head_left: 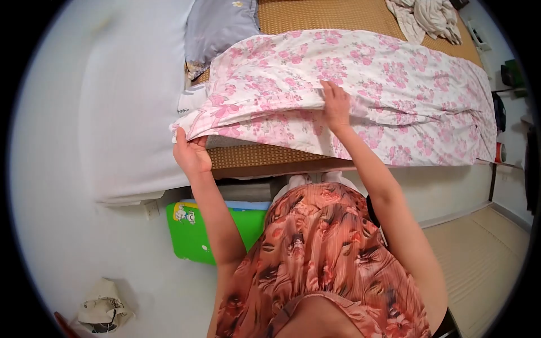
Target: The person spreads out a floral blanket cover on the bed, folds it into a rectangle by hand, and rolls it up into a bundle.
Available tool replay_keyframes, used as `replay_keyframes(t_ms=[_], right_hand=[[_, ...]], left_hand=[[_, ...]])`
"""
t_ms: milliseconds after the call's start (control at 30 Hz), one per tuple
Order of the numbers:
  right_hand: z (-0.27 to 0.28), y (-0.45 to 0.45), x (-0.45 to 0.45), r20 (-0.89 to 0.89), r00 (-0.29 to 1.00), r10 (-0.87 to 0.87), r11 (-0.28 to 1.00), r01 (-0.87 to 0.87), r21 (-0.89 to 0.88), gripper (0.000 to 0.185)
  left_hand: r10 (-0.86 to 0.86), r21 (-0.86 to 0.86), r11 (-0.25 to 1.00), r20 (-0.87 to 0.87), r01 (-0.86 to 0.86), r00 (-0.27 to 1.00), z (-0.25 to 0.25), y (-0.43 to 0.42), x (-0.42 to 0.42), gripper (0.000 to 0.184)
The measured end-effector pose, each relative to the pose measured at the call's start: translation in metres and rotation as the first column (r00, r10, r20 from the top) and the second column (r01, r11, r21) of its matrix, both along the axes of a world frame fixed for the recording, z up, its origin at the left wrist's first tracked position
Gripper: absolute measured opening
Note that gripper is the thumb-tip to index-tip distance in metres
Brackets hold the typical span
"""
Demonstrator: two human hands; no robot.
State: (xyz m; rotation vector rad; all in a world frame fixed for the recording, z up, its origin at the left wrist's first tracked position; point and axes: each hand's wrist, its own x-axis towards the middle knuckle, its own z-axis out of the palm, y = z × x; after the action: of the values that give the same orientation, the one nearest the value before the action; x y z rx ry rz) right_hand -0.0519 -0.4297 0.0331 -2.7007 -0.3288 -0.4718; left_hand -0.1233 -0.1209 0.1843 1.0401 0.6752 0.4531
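Note:
A white quilt with pink flowers [394, 76] lies across the bed, its near side hanging over the edge on the right. My left hand [192, 153] grips the quilt's near left corner and lifts it slightly off the woven brown mat [256, 158]. Farther right, my right hand [336, 104] rests on top of the quilt with its fingers stretched out. A fold runs through the cloth between both hands.
A grey pillow [220, 31] lies at the bed's far left, and a crumpled pale cloth [431, 19] at the far right. A green folded board [189, 239] stands below the bed's left end. A beige bag [104, 307] is at the lower left.

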Motion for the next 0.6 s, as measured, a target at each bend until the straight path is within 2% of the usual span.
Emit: replay_keyframes(t_ms=[33, 133, 167, 200, 233, 267, 300, 333, 367, 467, 567, 600], right_hand=[[0.001, -0.01, -0.002, 0.069, 0.997, -0.017, 0.998, 0.013, 0.062, 0.052], [0.022, -0.038, -0.002, -0.018, 0.999, -0.032, 0.996, 0.033, 0.079, 0.055], [0.042, -0.044, -0.003, -0.087, 0.995, 0.044, 0.969, -0.021, 0.248, 0.051], [0.061, -0.047, -0.007, 0.127, 0.992, 0.025, 0.936, -0.068, 0.345, 0.044], [0.079, -0.053, -0.025, 0.251, 0.968, 0.031, 0.946, -0.11, 0.306, 0.038], [0.056, -0.059, -0.046, 0.283, 0.947, 0.151, 0.934, -0.23, 0.271, 0.03], [0.036, -0.051, -0.072, 0.108, 0.963, 0.249, 0.932, -0.268, 0.242, 0.027], [0.03, -0.043, -0.092, -0.151, 0.92, 0.361, 0.914, -0.317, 0.251, 0.026], [0.014, -0.036, -0.109, -0.307, 0.88, 0.363, 0.912, -0.267, 0.313, 0.027], [-0.003, -0.03, -0.118, -0.256, 0.928, 0.272, 0.938, -0.196, 0.287, 0.026], [-0.002, -0.025, -0.113, -0.329, 0.875, 0.355, 0.923, -0.274, 0.268, 0.026], [0.002, -0.026, -0.115, -0.31, 0.888, 0.34, 0.921, -0.247, 0.302, 0.026]], left_hand=[[0.005, -0.005, 1.0, 0.004, -0.005, 1.0, -0.002, 0.002, 0.0, 0.036], [0.014, -0.041, 0.999, -0.003, -0.014, 1.0, -0.012, 0.008, -0.003, 0.036], [0.034, -0.053, 0.998, -0.01, -0.034, 0.999, -0.014, 0.01, -0.003, 0.036], [0.054, -0.063, 0.996, -0.019, -0.055, 0.998, -0.014, 0.013, -0.004, 0.036], [0.083, -0.073, 0.994, -0.027, -0.085, 0.996, -0.014, 0.016, -0.007, 0.035], [0.104, -0.076, 0.991, -0.031, -0.106, 0.994, -0.017, 0.019, -0.012, 0.035], [0.113, -0.079, 0.99, -0.038, -0.116, 0.993, -0.019, 0.025, -0.016, 0.035], [0.109, -0.084, 0.99, -0.025, -0.111, 0.994, -0.022, 0.028, -0.012, 0.035], [0.062, -0.087, 0.994, -0.039, -0.065, 0.997, -0.02, 0.024, -0.014, 0.036], [0.018, -0.017, 1.0, -0.055, -0.019, 0.998, -0.009, 0.009, -0.022, 0.037], [0.04, -0.066, 0.997, -0.049, -0.043, 0.998, -0.001, 0.002, -0.018, 0.031], [0.021, -0.059, 0.998, -0.037, -0.023, 0.999, -0.001, 0.002, -0.017, 0.031]])
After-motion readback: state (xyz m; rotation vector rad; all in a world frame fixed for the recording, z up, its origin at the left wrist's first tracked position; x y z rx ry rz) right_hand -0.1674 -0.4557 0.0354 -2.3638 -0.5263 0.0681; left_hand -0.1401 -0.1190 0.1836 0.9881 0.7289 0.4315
